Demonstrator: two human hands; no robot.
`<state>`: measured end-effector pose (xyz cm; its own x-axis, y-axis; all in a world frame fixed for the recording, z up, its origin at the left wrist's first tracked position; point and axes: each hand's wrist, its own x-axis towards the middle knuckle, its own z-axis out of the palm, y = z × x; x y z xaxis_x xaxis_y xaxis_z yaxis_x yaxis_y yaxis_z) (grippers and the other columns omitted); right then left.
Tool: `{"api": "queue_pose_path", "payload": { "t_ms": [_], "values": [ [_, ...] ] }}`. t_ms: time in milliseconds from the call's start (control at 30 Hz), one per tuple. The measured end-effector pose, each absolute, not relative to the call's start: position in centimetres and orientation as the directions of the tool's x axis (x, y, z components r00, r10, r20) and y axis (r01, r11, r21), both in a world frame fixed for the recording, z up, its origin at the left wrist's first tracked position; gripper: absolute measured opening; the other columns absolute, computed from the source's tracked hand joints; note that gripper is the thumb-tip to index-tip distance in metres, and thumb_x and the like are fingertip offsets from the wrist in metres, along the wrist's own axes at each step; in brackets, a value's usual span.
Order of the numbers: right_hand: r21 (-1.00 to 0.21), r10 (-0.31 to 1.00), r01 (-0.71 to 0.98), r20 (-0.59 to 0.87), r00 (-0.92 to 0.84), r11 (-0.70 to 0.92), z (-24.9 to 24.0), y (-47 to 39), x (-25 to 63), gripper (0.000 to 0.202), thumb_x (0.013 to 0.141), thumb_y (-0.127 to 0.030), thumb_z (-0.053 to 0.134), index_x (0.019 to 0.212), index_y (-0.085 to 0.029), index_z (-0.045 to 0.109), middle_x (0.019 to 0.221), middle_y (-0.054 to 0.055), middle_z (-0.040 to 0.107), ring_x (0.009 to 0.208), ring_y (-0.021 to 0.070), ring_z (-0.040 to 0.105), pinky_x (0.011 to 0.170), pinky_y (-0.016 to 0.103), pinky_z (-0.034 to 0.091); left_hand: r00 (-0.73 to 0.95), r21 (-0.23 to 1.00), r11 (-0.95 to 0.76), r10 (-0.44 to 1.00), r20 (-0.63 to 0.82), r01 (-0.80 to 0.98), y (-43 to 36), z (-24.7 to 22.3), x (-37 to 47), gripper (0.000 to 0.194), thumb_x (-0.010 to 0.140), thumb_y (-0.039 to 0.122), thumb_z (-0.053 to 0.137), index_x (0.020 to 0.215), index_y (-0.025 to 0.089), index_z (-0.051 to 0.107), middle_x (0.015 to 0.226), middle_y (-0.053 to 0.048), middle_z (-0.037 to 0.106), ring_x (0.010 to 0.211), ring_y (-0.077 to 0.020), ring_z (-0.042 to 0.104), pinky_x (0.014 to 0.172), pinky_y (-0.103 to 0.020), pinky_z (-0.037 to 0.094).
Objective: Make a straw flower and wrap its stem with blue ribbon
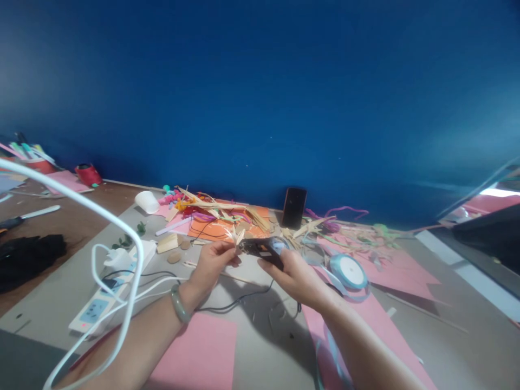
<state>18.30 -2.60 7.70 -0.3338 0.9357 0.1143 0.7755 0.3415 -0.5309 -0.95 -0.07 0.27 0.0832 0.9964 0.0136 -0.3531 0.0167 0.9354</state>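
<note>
My left hand (217, 260) pinches a small pale piece of dried, straw-like strips (235, 235) that flare upward from the fingertips. My right hand (290, 271) is wrapped round a black glue gun (262, 248), its tip pointing left, close to the pale piece. Whether tip and piece touch, I cannot tell. A black cord (244, 299) runs over the table beneath the hands. Behind them lies a heap of pale dried strips (227, 206) on orange paper (211, 228). To the right of my right hand stands a light-blue ribbon roll (348, 271).
A phone (294, 208) leans against the blue wall. At left are a power strip (95, 310), a white cable (138, 260) arching close to the camera, and a white paper cup (147, 202). Pink sheets (203, 346) and a wooden block (168, 243) lie about the table.
</note>
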Motion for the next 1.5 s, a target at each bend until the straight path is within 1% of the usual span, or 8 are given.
{"api": "queue_pose_path", "payload": {
  "t_ms": [300,400,600,800,933,1067,1133,1500],
  "values": [
    [-0.416,0.949,0.87,0.271,-0.159,0.264,9.5,-2.4,21.2,0.016,0.085,-0.031,0.047,0.094,-0.019,0.052,0.07,0.002,0.061,0.058,0.0166,0.054,0.055,0.025,0.034,0.035,0.939,0.016,0.999,-0.004,-0.344,-0.1,0.2,-0.9,0.024,0.064,0.03,0.078,0.074,0.012,0.066,0.059,-0.002,0.067,0.053,-0.0112,0.061,0.056,-0.022,0.051],
    [-0.294,0.954,0.92,0.225,-0.197,0.259,9.4,-2.0,22.1,0.02,0.077,-0.018,0.049,0.098,-0.019,0.049,0.082,0.004,0.063,0.068,0.0184,0.057,0.061,0.026,0.035,0.022,0.93,0.02,1.0,-0.013,-0.367,0.1,0.0,-1.0,0.025,0.062,0.029,0.079,0.075,0.011,0.067,0.059,-0.001,0.066,0.053,-0.0113,0.062,0.055,-0.022,0.051],
    [-0.019,0.991,0.992,0.054,-0.126,0.128,5.4,0.8,21.9,0.021,0.077,-0.015,0.053,0.098,-0.013,0.05,0.09,0.013,0.063,0.08,0.0248,0.059,0.065,0.03,0.032,0.041,0.914,0.017,0.999,0.0,-0.405,0.0,0.3,-1.1,0.023,0.063,0.027,0.079,0.074,0.012,0.066,0.06,-0.002,0.067,0.053,-0.0104,0.061,0.055,-0.022,0.051],
    [0.003,0.996,0.996,-0.027,-0.09,0.09,3.4,2.0,23.0,0.039,0.071,-0.019,0.061,0.108,-0.01,0.053,0.1,0.017,0.062,0.092,0.0304,0.058,0.075,0.035,0.035,0.141,0.908,0.028,0.989,0.035,-0.419,-0.5,0.8,-1.1,0.02,0.063,0.026,0.079,0.068,0.014,0.064,0.057,-0.001,0.066,0.051,-0.0108,0.06,0.054,-0.022,0.05],
    [-0.156,0.974,0.965,0.114,-0.195,0.211,4.7,0.9,22.3,0.045,0.065,-0.026,0.069,0.108,-0.015,0.058,0.112,0.016,0.059,0.105,0.0327,0.053,0.088,0.044,0.034,0.179,0.949,-0.009,0.981,0.069,-0.315,-0.9,0.9,-1.1,0.021,0.066,0.03,0.078,0.068,0.013,0.065,0.056,-0.002,0.066,0.052,-0.012,0.061,0.055,-0.024,0.05],
    [-0.67,0.919,0.641,0.177,-0.352,0.374,6.6,-1.0,19.9,0.02,0.08,-0.028,0.06,0.096,-0.017,0.065,0.094,0.007,0.067,0.087,0.0195,0.062,0.077,0.032,0.045,0.19,0.971,-0.034,0.978,0.081,-0.238,-1.2,0.6,-1.0,0.022,0.069,0.033,0.076,0.069,0.013,0.065,0.057,-0.002,0.066,0.053,-0.0129,0.062,0.056,-0.025,0.051],
    [-0.792,0.907,0.492,0.178,-0.381,0.362,7.1,-1.9,18.7,0.017,0.081,-0.029,0.061,0.09,-0.016,0.067,0.086,0.005,0.069,0.08,0.0175,0.063,0.073,0.03,0.047,0.19,0.971,-0.047,0.977,0.093,-0.234,-1.4,0.4,-0.9,0.023,0.07,0.034,0.075,0.069,0.014,0.065,0.058,-0.002,0.066,0.055,-0.0138,0.063,0.056,-0.025,0.051],
    [-0.851,0.914,0.375,0.256,-0.315,0.367,7.8,-3.3,17.0,0.014,0.081,-0.02,0.059,0.071,-0.016,0.068,0.07,0.002,0.069,0.067,0.0134,0.062,0.067,0.024,0.046,0.228,0.953,-0.293,0.925,0.303,-0.079,-2.3,1.3,-1.1,0.018,0.075,0.033,0.07,0.067,0.016,0.068,0.066,-0.004,0.065,0.064,-0.0162,0.061,0.064,-0.028,0.05]
  ]
}}
